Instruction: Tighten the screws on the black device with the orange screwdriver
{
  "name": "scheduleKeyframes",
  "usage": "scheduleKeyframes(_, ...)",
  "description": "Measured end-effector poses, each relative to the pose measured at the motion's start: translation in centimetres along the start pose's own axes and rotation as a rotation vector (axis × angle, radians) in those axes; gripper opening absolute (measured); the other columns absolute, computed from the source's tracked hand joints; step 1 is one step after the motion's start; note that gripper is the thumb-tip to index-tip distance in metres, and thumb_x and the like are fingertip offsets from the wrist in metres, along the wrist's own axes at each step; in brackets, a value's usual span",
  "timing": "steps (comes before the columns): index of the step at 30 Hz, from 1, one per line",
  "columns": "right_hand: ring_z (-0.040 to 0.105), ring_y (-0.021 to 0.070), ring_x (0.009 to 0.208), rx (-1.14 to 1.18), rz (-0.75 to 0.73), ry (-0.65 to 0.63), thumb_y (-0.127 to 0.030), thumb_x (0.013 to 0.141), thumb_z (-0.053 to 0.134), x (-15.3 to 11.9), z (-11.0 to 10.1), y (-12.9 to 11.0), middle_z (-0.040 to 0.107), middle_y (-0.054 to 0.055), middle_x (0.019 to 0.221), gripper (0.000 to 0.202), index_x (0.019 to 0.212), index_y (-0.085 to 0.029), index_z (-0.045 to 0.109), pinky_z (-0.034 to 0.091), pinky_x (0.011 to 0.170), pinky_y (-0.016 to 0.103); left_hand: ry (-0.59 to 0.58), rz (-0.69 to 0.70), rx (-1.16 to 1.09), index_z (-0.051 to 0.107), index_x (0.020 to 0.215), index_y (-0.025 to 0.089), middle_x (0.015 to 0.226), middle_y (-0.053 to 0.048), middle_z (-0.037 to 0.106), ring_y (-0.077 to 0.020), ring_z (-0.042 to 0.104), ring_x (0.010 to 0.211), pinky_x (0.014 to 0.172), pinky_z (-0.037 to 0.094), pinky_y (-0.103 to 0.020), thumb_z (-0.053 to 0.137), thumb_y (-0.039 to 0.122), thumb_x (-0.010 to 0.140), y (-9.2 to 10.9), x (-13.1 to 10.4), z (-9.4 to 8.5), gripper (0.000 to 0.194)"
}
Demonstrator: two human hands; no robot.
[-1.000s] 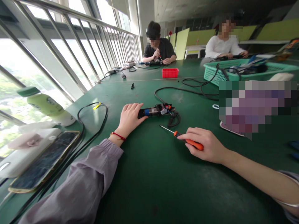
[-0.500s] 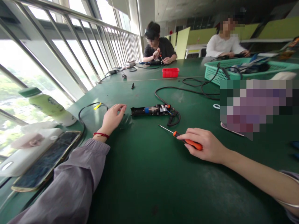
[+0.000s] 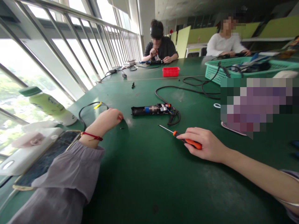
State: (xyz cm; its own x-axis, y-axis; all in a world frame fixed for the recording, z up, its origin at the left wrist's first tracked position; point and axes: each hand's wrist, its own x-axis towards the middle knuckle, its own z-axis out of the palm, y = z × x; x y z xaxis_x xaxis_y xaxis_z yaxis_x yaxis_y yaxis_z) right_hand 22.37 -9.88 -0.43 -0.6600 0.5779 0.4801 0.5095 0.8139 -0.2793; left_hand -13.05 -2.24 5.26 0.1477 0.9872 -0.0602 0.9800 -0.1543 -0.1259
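Note:
My left hand hovers low over the table, fingers curled inward; whatever they may hold is hidden. Just below its fingertips lies a tiny dark piece, perhaps a screw. A screwdriver with an orange and black handle is gripped in my right hand, its tip pointing left. Beyond both hands lies an opened black cylindrical device, its inner blue and metallic parts and wiring exposed. A black cord loops from its right end. Neither hand touches the device.
A phone, a white case and a green-capped bottle stand at left by the railing. Farther off are a small black part, a red tray and a green basket. Two people sit across the green table.
My left hand has drawn slightly back and left, its fingers curling in, and the tiny dark piece shows more clearly. My right hand and screwdriver stay nearly still.

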Motion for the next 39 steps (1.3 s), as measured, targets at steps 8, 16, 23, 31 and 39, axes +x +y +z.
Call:
scheduleKeyframes(8,0.058,0.0140,0.071,-0.011,0.003,-0.012,-0.018,0.082,0.052,0.0,0.0,0.0,0.064,0.005,0.084,0.024,0.103,-0.016,0.063,0.046,0.065,0.028,-0.235,0.038,0.109,0.069,0.088,0.021,0.082,-0.003,0.071,-0.0201,0.065,0.076,0.065,0.048,-0.025,0.057,0.018,0.065,1.8,-1.8,-1.7,0.026)
scheduleKeyframes(16,0.055,0.0116,0.067,-0.020,0.022,0.271,-0.011,0.079,0.056,0.0,-0.4,-0.6,0.058,0.003,0.082,0.024,0.101,-0.020,0.060,0.046,0.060,0.025,-0.086,-0.130,0.275,0.064,0.092,0.009,0.089,-0.016,0.067,-0.0286,0.065,0.088,0.065,0.050,-0.031,0.042,0.004,0.076,8.1,-4.0,-2.1,0.028)
scheduleKeyframes(23,0.056,0.0145,0.073,-0.003,0.244,0.438,-0.016,0.081,0.057,0.3,-0.5,-0.1,0.054,0.003,0.084,0.019,0.098,-0.021,0.061,0.046,0.067,0.029,0.179,0.188,0.071,0.057,0.096,0.015,0.101,-0.008,0.059,-0.0192,0.059,0.092,0.073,0.050,-0.027,0.041,0.010,0.083,11.1,-3.2,0.9,0.021)
scheduleKeyframes(31,0.058,0.0156,0.073,0.123,0.408,0.261,-0.029,0.088,0.049,0.4,-0.3,0.5,0.059,0.004,0.085,0.019,0.101,-0.021,0.061,0.046,0.068,0.029,0.409,0.375,-0.252,0.055,0.088,0.018,0.093,-0.006,0.057,-0.0187,0.056,0.088,0.080,0.048,-0.032,0.043,0.010,0.081,10.0,-1.8,3.5,0.015)
scheduleKeyframes(39,0.055,0.0137,0.070,0.181,0.348,0.212,-0.027,0.089,0.047,0.3,-0.4,0.6,0.057,0.003,0.081,0.021,0.102,-0.020,0.061,0.044,0.066,0.027,0.540,0.361,-0.420,0.060,0.093,0.019,0.096,-0.004,0.060,-0.0154,0.058,0.089,0.078,0.048,-0.027,0.044,0.016,0.087,10.0,-1.5,3.9,0.018)
